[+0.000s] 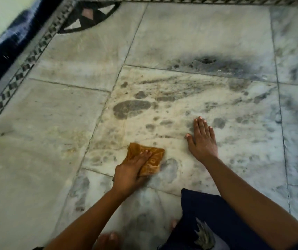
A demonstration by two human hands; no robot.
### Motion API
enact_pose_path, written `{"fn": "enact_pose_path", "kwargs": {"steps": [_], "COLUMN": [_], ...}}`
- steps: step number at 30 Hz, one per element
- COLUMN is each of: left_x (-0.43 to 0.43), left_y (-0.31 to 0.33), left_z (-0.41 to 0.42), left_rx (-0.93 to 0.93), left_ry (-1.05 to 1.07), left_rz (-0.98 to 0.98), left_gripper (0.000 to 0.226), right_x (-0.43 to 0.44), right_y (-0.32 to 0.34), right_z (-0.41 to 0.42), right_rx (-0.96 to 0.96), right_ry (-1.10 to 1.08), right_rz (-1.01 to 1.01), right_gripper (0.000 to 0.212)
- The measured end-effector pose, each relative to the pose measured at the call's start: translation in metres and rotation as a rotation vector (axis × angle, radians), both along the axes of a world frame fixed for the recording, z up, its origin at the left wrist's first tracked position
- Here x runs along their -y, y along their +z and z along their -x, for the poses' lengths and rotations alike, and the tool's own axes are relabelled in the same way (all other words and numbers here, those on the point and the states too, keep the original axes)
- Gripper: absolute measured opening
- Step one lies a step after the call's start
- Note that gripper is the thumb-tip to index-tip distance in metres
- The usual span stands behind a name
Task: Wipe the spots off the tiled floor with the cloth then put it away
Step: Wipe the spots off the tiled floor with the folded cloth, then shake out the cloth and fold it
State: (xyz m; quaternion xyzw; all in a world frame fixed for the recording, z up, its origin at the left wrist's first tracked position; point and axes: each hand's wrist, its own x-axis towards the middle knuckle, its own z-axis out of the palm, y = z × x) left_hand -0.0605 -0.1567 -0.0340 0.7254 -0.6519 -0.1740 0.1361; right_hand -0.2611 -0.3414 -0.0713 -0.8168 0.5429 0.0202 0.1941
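Covering the whole frame: tiled floor point(54, 159), pale marble slabs with grey joints. Patterned border strip point(18, 76) runs diagonally up the left side and along the top edge, with dark blue fabric point(0, 56) beyond it at upper left. Dark trouser leg point(207, 213) sits at lower centre-right, toes point(108, 239) at the bottom edge. Both bare forearms reach up from the bottom. Right arm is long and nearly straight; right hand point(203, 139) lies flat on the centre tile, palm down, fingers straight and together, thumb splayed left, holding nothing. Left arm angles inward; left hand point(132, 168) is at lower centre, knuckles up, fingers over the cloth point(153, 159), grasping it and pressing it to the floor. Cloth is orange-brown, bunched, patterned, near the centre tile's lower edge, below-left of the right hand and apart from it. Grey spots point(132, 109) scatter over the centre tile, the biggest an oval above the cloth. Black smudge point(207, 60) marks the tile at upper centre-right.
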Motion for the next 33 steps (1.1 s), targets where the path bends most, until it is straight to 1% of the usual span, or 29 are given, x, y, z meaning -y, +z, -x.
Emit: {"fn": "enact_pose_path", "kwargs": {"steps": [1, 2, 3, 4, 5, 7, 8, 10, 12, 16, 20, 24, 27, 29, 31, 33], "left_x": [-0.001, 0.005, 0.012, 0.021, 0.030, 0.046, 0.052, 0.060, 0.070, 0.081, 0.092, 0.113, 0.137, 0.156, 0.174, 0.189], "left_y": [0.010, 0.021, 0.030, 0.041, 0.052, 0.075, 0.087, 0.110, 0.131, 0.155, 0.152, 0.136, 0.121, 0.117, 0.122, 0.135], "left_z": [0.001, 0.002, 0.000, -0.005, -0.011, -0.027, -0.036, -0.056, -0.076, -0.101, -0.108, -0.108, -0.115, -0.122, -0.128, -0.130], "left_rx": [-0.118, -0.314, -0.548, -0.745, -0.910, -1.195, -1.287, -1.351, -1.346, -1.365, -1.504, -1.703, -1.734, -1.756, -1.775, -1.797], "left_ry": [0.099, 0.207, 0.300, 0.393, 0.505, 0.704, 0.774, 0.855, 0.845, 0.798, 0.861, 0.927, 0.923, 0.921, 0.945, 0.978], "left_rz": [0.007, -0.003, -0.011, -0.003, -0.022, -0.135, -0.215, -0.304, -0.311, -0.279, -0.159, -0.055, -0.061, -0.065, -0.074, -0.094], "left_gripper": [0.059, 0.052, 0.039, 0.024, 0.018, 0.016, 0.019, 0.037, 0.048, 0.046, 0.044, 0.050, 0.052, 0.055, 0.054, 0.057], "right_x": [0.001, 0.001, 0.000, 0.000, -0.003, -0.002, -0.003, -0.003, -0.002, -0.001, -0.001, 0.009, 0.024, 0.037, 0.052, 0.063], "right_y": [0.006, 0.011, 0.016, 0.024, 0.029, 0.042, 0.046, 0.059, 0.073, 0.102, 0.127, 0.131, 0.124, 0.123, 0.128, 0.143], "right_z": [-0.002, -0.003, -0.006, -0.009, -0.013, -0.020, -0.023, -0.032, -0.044, -0.070, -0.093, -0.103, -0.108, -0.115, -0.123, -0.131], "right_rx": [0.006, 0.018, 0.037, 0.066, 0.095, 0.146, 0.168, 0.229, 0.303, 0.421, 0.534, 0.550, 0.518, 0.488, 0.466, 0.444], "right_ry": [-0.009, -0.027, -0.049, -0.061, -0.067, -0.049, -0.041, -0.033, -0.035, -0.024, -0.039, -0.025, 0.019, 0.052, 0.051, 0.058], "right_rz": [-0.010, -0.016, -0.018, -0.003, 0.004, 0.021, 0.022, 0.036, 0.042, 0.056, 0.050, 0.056, 0.081, 0.077, 0.049, 0.039], "right_gripper": [0.065, 0.063, 0.063, 0.062, 0.062, 0.062, 0.063, 0.069, 0.069, 0.067, 0.065, 0.063, 0.061, 0.065, 0.070, 0.067]}}
